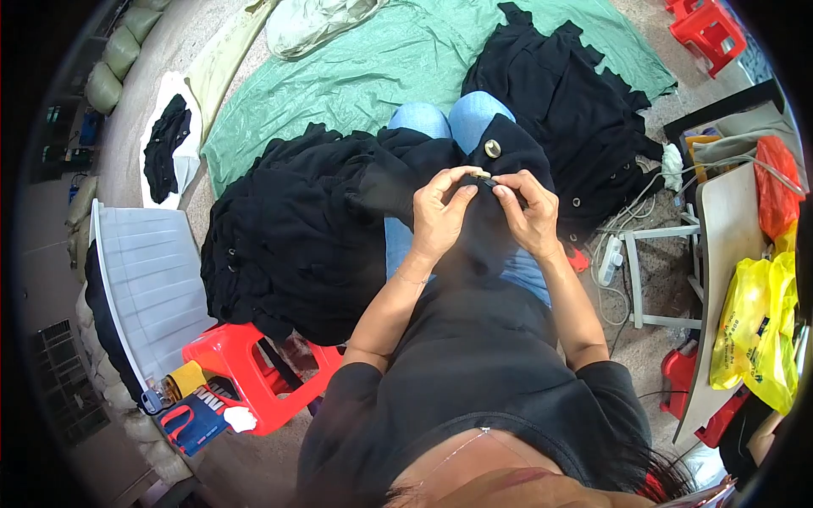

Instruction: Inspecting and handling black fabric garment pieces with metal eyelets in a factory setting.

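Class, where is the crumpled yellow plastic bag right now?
In the head view, the yellow plastic bag is at the far right, overlapping the flat pale tabletop, just below the red plastic bag.

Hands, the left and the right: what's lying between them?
Black cloth and a small gold-coloured piece lie between the left hand and the right hand, as the head view shows.
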A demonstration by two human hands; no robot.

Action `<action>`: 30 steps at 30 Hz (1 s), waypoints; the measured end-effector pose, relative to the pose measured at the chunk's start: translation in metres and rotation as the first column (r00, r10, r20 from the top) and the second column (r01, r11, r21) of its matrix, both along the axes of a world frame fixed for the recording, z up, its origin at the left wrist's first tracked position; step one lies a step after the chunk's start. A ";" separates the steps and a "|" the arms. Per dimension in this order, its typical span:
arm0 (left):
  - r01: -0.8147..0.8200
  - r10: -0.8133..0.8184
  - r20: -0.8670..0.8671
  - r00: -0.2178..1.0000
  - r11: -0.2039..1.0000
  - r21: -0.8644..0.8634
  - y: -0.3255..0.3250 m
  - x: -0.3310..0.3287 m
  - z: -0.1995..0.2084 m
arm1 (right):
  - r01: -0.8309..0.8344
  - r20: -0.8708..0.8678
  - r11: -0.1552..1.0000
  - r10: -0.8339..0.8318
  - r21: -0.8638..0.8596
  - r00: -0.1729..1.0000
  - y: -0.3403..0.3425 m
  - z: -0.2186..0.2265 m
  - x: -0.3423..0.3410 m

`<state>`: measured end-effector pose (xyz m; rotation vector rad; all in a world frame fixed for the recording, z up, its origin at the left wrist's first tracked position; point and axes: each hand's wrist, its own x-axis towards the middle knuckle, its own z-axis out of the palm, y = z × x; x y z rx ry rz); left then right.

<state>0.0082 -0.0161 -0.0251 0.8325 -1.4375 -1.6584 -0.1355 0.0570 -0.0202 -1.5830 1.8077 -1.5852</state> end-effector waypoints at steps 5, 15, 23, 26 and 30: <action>0.000 0.000 0.013 1.000 1.000 0.006 0.002 -0.001 0.001 | 0.036 -0.056 0.999 -0.037 -0.016 0.998 0.001 0.001 -0.002; -0.023 0.026 0.048 0.999 0.997 -0.068 0.002 -0.003 0.000 | 0.055 -0.136 0.998 -0.059 -0.035 0.989 0.001 0.003 -0.002; -0.036 0.041 0.062 0.997 0.997 -0.074 0.003 -0.003 -0.001 | 0.076 -0.175 0.995 -0.087 -0.069 0.981 -0.001 0.000 0.000; -0.036 0.045 0.079 0.996 0.994 -0.103 0.004 -0.003 -0.002 | 0.078 -0.196 0.993 -0.093 -0.085 0.976 0.000 -0.001 0.001; -0.023 0.025 0.064 0.998 0.999 -0.036 0.003 -0.004 0.000 | 0.053 0.619 0.997 -0.077 0.057 0.782 -0.001 -0.010 0.008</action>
